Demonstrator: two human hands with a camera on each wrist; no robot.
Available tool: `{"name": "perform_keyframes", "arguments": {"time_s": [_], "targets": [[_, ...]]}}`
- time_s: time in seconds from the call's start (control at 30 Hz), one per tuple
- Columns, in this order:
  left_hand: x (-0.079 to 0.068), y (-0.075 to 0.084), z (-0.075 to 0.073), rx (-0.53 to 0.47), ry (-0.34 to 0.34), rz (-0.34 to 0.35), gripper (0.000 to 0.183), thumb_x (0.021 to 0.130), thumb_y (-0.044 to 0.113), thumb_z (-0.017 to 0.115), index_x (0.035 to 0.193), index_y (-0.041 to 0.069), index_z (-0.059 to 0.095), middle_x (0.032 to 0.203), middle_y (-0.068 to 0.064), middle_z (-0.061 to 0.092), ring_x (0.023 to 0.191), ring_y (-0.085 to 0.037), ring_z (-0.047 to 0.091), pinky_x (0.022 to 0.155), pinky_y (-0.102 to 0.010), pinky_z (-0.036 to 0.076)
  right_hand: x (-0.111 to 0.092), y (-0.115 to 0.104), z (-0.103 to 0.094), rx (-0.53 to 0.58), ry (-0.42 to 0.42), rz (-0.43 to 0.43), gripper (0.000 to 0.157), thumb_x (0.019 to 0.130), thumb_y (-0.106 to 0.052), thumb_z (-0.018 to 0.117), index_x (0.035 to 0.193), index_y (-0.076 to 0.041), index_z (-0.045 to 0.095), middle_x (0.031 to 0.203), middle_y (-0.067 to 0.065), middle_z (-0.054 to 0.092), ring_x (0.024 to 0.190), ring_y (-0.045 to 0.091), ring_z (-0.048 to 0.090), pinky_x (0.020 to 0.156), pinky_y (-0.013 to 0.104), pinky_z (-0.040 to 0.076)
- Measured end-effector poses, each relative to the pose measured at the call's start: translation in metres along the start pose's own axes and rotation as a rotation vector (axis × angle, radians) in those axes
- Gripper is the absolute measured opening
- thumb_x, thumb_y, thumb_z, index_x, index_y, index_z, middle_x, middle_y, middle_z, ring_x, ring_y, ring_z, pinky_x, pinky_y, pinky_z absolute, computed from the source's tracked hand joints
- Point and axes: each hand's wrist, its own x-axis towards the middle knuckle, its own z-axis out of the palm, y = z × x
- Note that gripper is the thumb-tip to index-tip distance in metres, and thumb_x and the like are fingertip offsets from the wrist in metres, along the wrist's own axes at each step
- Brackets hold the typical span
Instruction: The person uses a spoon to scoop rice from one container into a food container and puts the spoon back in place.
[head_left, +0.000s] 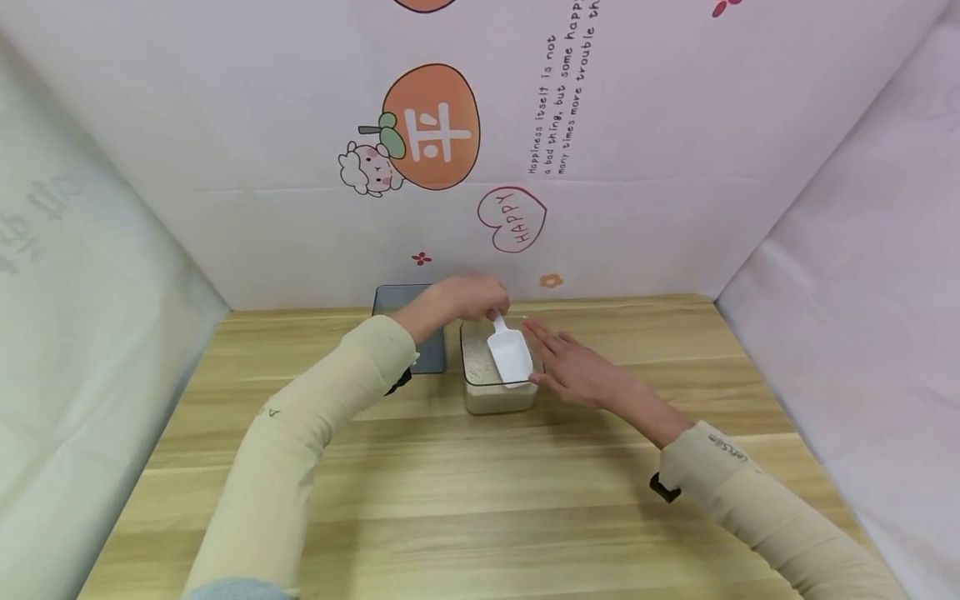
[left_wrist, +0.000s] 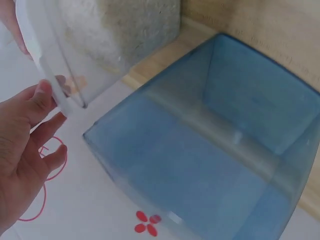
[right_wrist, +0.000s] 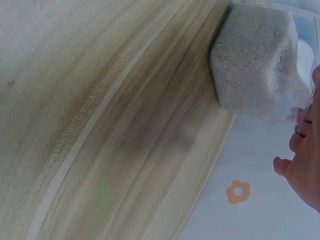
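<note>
"What's in the clear container (head_left: 501,402)?"
"Pale grains (head_left: 476,354), with the white scoop (head_left: 512,358) slanting over them."
"And the blue container (head_left: 436,354)?"
"Just left, partly behind a sleeve (head_left: 360,367)."
"Hands?"
"The left hand (head_left: 476,297) pinches the scoop's handle, some fingers hard to make out. The right hand (head_left: 573,371), fingers extended, touches the clear container's side."

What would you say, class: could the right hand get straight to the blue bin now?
Probably not: the clear container stands between the right hand and the blue bin, which the left forearm crosses.
</note>
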Motion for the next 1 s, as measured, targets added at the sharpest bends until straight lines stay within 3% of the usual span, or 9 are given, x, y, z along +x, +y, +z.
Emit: {"name": "perform_keyframes", "arguments": {"time_s": [0.13, 0.27, 0.63, 0.8, 1.0], "targets": [[-0.01, 0.001, -0.011, 0.036, -0.032, -0.044, 0.006, 0.094, 0.01, 0.068, 0.093, 0.009, 0.073, 0.095, -0.004, 0.073, 0.083, -0.016, 0.061, 0.076, -0.029, 0.053, 0.001, -0.002, 0.0, -0.002, 0.021, -0.015, 0.073, 0.105, -0.041, 0.044, 0.157, 0.003, 0.016, 0.165, 0.021, 0.016, 0.153, 0.035, 0.019, 0.118, 0.057, 0.03], [-0.02, 0.004, -0.019, 0.029, -0.049, -0.068, 0.007, 0.092, 0.011, 0.071, 0.084, 0.01, 0.071, 0.087, -0.002, 0.071, 0.074, -0.012, 0.054, 0.067, -0.026, 0.047, 0.002, -0.001, -0.001, 0.004, 0.031, -0.015, 0.073, 0.105, -0.042, 0.044, 0.156, 0.003, 0.018, 0.166, 0.02, 0.015, 0.153, 0.035, 0.019, 0.117, 0.056, 0.03], [-0.045, 0.028, -0.032, 0.113, -0.072, 0.035, 0.02, 0.09, -0.006, 0.063, 0.09, 0.008, 0.076, 0.09, -0.004, 0.074, 0.078, -0.016, 0.06, 0.072, -0.029, 0.053, -0.002, -0.001, 0.001, 0.025, 0.018, -0.001, 0.074, 0.105, -0.039, 0.046, 0.157, 0.003, 0.015, 0.166, 0.019, 0.013, 0.154, 0.032, 0.018, 0.119, 0.055, 0.028], [-0.057, 0.038, -0.041, 0.122, -0.057, -0.001, 0.02, 0.089, -0.009, 0.06, 0.08, 0.007, 0.069, 0.079, -0.004, 0.066, 0.069, -0.015, 0.046, 0.062, -0.026, 0.041, -0.003, -0.003, -0.001, 0.025, 0.015, 0.005, 0.073, 0.105, -0.04, 0.045, 0.157, 0.004, 0.015, 0.166, 0.021, 0.014, 0.154, 0.033, 0.019, 0.12, 0.054, 0.027], [-0.071, 0.046, -0.052, 0.16, -0.069, -0.096, 0.013, 0.09, -0.003, 0.066, 0.092, 0.008, 0.073, 0.092, -0.006, 0.072, 0.078, -0.017, 0.059, 0.072, -0.03, 0.054, -0.004, -0.002, -0.002, 0.02, 0.018, 0.003, 0.073, 0.105, -0.04, 0.045, 0.157, 0.004, 0.016, 0.165, 0.022, 0.016, 0.153, 0.033, 0.019, 0.12, 0.054, 0.027]]}}
